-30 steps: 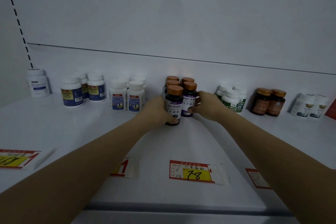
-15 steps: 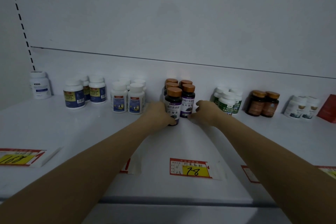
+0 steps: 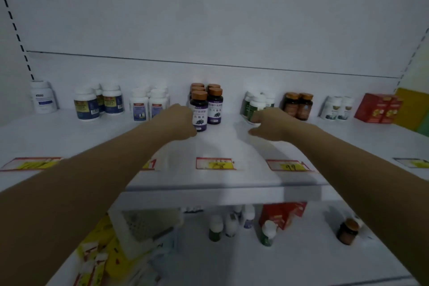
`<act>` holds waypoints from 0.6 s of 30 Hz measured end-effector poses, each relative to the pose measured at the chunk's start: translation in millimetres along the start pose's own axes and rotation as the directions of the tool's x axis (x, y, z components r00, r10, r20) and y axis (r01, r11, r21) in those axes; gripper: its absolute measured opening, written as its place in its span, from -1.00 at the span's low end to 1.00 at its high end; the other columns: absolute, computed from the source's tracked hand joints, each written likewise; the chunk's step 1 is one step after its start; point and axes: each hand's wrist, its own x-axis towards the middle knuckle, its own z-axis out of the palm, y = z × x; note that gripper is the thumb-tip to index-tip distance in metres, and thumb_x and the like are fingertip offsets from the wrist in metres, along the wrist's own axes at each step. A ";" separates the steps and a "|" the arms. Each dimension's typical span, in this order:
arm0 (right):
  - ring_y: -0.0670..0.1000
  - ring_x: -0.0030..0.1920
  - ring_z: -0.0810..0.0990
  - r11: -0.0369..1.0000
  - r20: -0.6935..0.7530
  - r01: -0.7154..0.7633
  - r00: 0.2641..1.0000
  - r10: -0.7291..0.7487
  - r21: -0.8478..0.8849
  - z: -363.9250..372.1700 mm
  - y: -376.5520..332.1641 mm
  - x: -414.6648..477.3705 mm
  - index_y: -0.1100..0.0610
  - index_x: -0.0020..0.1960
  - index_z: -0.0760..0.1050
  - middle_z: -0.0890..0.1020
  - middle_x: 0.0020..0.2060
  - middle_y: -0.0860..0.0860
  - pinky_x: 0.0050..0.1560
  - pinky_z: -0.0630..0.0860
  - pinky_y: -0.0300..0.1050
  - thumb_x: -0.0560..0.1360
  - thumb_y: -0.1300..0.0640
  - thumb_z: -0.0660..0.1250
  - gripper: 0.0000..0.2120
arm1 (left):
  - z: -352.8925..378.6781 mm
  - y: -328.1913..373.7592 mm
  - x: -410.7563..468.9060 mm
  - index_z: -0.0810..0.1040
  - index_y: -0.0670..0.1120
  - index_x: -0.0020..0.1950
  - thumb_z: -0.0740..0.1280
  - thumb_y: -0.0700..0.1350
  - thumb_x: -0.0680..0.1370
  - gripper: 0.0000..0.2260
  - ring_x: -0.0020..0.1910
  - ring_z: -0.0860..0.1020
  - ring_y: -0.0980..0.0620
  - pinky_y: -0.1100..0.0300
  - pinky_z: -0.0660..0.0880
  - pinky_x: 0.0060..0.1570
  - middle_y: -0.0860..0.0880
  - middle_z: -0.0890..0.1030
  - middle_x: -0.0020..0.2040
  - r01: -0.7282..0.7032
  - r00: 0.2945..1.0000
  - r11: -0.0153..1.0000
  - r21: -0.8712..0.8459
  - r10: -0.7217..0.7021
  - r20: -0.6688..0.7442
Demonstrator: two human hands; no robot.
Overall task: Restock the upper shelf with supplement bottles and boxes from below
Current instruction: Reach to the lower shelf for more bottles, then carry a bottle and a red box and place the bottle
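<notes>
Moved: the right hand has been shifted away from the purple-labelled bottles to the green-labelled bottles. The view has been tipped down, so the lower shelf is now seen.
Purple-labelled bottles: five are stood upright, long axes vertical, brown caps up, labels turned to the front edge. They are grouped near the back edge of the upper shelf, about midway along it.
Left hand: it is curled round the left side of the front-left bottle; its fingers are hidden behind its own back.
Right hand: the thumb is spread leftward, apart from the fingers, which are brought to the base of the front green-labelled bottle. Whether that bottle is gripped cannot be told.
Back edge, leftward: blue-labelled white bottles, navy-and-yellow bottles and a lone white bottle are lined up.
Back edge, rightward: two amber bottles, more white bottles and red boxes are set near the right corner.
Front edge: price tags are fixed along it.
Lower shelf: small bottles, a red box, an amber jar and yellow packets are scattered, blurred.
Hidden: the rear bottles are covered by the front ones; label print cannot be read.
</notes>
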 end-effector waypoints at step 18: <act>0.09 0.11 0.53 0.985 -0.086 0.120 0.990 -0.110 0.120 19.0 151.0 -226.9 0.14 0.23 0.49 0.55 0.14 0.11 0.05 0.43 -0.12 0.51 0.08 0.29 -0.68 | 98.6 219.1 -185.7 0.40 -0.12 0.33 0.28 -0.06 0.54 -0.62 0.17 0.46 -0.11 0.06 0.42 0.14 -0.13 0.45 0.22 -0.150 0.975 0.961 -0.231 0.105 -0.196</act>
